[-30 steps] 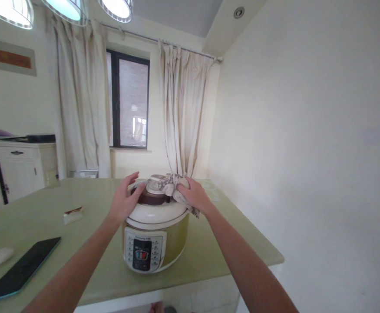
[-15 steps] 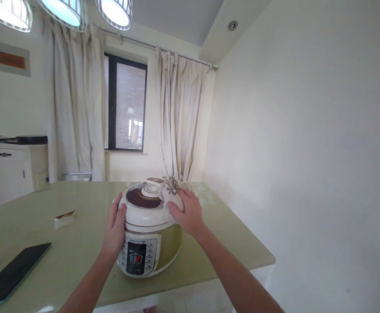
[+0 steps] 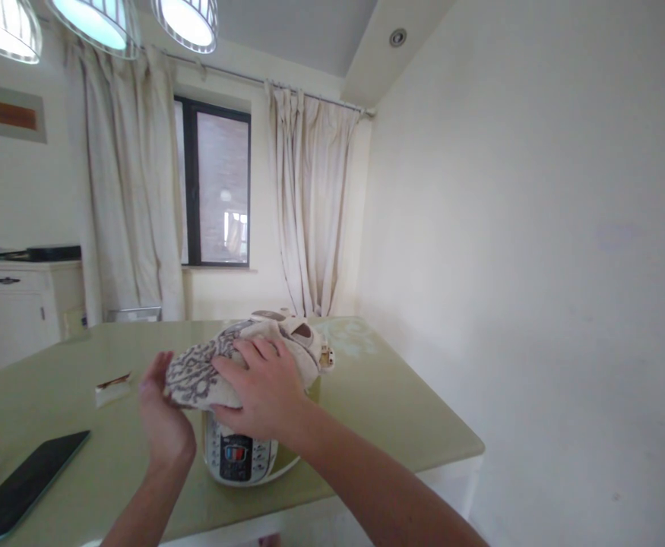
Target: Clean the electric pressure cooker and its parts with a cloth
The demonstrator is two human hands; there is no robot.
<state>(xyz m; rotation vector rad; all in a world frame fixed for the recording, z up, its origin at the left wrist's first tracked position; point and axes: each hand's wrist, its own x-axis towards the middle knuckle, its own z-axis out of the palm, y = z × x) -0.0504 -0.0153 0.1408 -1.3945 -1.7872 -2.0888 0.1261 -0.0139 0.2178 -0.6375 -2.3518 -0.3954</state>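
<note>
Right hand's grip part-open, fingers spread over crumpled, grey-patterned cream cloth.

The crumpled cloth looks soft and matt. The cooker looks like smooth plastic with a slight shine. The table top is smooth and glossy.

Cream curtains beside dark-framed window

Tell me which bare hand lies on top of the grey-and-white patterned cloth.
The right hand, its fingers spread over the cloth; the left hand is at the cloth's left end instead.
</note>
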